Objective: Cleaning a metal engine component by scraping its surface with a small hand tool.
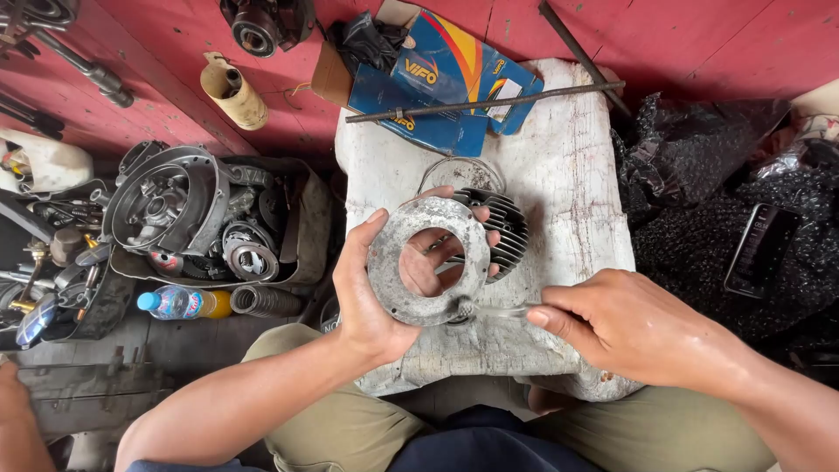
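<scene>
While the left hand (371, 288) grips a finned metal cylinder (454, 249) by its flat round flange, thumb hooked over the near left rim and fingers passing through the bore, the right hand (625, 328) pinches a thin pale tool (502, 309) whose tip meets the flange at its lower right edge. Both hands are closed on what they hold (the left wrapped firmly, the right in a fingertip pinch). The cylinder is held just above the middle of a worn white block (568, 192), tilted so its flange faces the camera and its dark fins point away.

As a judgement, the work in hand looks like scraping or cleaning the flange face, which is mottled grey and rough. The next move would seem to call for a steady left grip, a small turn of the cylinder to bring fresh rim under the tip, and light, controlled pressure from the right.

Much is hard to tell: the tool is slim, partly blurred and mostly covered by the fingers, so its kind is unclear. A thin ring (461, 172) lies behind the cylinder, half hidden. At the block's far edge sit a long metal rod (489, 102) and a blue carton (437, 87); the tray of engine parts (192, 218) to the left is too cluttered to sort out
</scene>
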